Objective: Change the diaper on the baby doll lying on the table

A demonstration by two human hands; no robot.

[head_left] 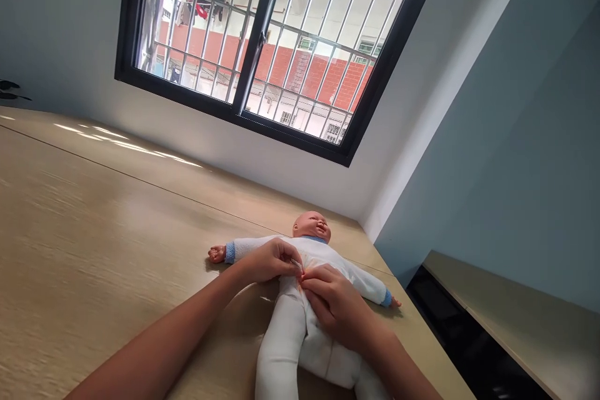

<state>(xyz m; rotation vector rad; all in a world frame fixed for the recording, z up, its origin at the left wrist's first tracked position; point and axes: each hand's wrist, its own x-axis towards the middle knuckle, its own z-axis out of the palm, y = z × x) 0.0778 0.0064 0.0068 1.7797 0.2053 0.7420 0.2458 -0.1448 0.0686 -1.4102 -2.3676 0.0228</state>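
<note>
A baby doll lies on its back on the wooden table, arms spread, head toward the window. It wears a white top with blue cuffs and a blue collar; its stuffed white legs point toward me. At the front of the top, around the waist, my left hand is closed in a pinch on the white cloth. Close beside it my right hand also pinches the cloth, resting over the doll's belly. A small reddish spot shows between the fingertips, too small to make out.
Beyond the table is a wall with a dark-framed, barred window. At the right stands a lower wooden surface with a dark side. Dark leaf-like shapes show at the far left edge.
</note>
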